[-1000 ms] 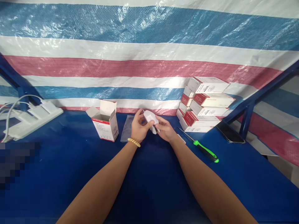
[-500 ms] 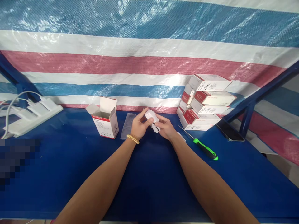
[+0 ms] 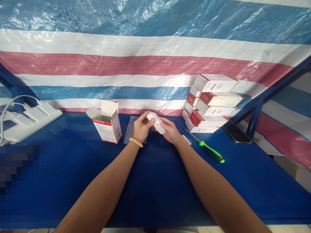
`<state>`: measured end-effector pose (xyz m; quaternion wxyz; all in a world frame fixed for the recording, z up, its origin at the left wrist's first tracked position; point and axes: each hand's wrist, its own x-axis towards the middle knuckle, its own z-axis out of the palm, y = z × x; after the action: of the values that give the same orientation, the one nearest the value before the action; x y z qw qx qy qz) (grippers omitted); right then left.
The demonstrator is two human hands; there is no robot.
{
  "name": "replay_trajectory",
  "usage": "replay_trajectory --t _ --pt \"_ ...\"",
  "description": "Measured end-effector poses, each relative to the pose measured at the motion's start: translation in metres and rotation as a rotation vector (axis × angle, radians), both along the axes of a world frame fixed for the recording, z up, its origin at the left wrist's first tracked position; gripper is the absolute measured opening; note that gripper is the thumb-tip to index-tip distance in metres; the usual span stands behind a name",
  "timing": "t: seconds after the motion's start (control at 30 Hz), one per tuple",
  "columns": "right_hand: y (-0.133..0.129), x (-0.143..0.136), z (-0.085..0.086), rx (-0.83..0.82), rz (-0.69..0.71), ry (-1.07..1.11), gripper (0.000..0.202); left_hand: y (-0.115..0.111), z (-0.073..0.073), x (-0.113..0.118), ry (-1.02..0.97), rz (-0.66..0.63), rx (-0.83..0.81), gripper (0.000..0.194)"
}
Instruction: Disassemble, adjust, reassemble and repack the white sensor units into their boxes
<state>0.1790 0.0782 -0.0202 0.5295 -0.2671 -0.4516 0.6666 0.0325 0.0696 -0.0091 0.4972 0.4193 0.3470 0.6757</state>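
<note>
Between my hands is a small white plastic device (image 3: 156,122), tilted above the blue table. My left hand (image 3: 142,127) grips its upper left end, with the thumb on top. My right hand (image 3: 169,129) holds the lower right side, its fingers partly hidden behind the device. A clear plastic bag (image 3: 129,130) lies flat beside my left hand. To the left stands an open white and red carton (image 3: 107,131) with its flaps up. A small white item (image 3: 187,139) lies near my right wrist.
A green and black screwdriver (image 3: 212,152) lies right of my right forearm. Behind it are several stacked white and red boxes (image 3: 211,118). A dark phone (image 3: 239,133) rests by the blue frame. At the far left is a white power strip (image 3: 31,124) with plugs and cables.
The device has turned slightly in my hands, and the dark part seen along its lower edge no longer shows. My right fingers have shifted on it. The whole view has moved slightly.
</note>
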Motion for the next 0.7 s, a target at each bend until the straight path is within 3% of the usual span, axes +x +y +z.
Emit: replay_trajectory --t 0.1,0.23,0.37,0.43,0.57,0.7 --pt "-0.001 0.001 -0.003 0.047 -0.044 -0.035 0.059 -0.001 0.003 0.002 -0.106 0.033 -0.030 0.057" --pt "-0.006 -0.006 -0.011 0.337 -0.276 -0.317 0.076 -0.001 0.007 0.004 -0.226 0.114 -0.097 0.057" --pt "-0.011 -0.012 -0.015 0.628 -0.578 -0.643 0.044 -0.002 0.009 0.005 -0.271 0.160 -0.116 0.054" --pt "-0.011 -0.012 -0.015 0.708 -0.661 -0.743 0.035 -0.002 0.009 0.005 -0.262 0.160 -0.114 0.054" --pt "-0.012 -0.008 -0.014 0.745 -0.719 -0.843 0.032 -0.001 0.006 0.005 -0.211 0.184 -0.120 0.053" --pt "-0.014 -0.006 -0.010 0.634 -0.696 -0.851 0.033 0.002 0.002 0.003 -0.110 0.217 -0.109 0.045"
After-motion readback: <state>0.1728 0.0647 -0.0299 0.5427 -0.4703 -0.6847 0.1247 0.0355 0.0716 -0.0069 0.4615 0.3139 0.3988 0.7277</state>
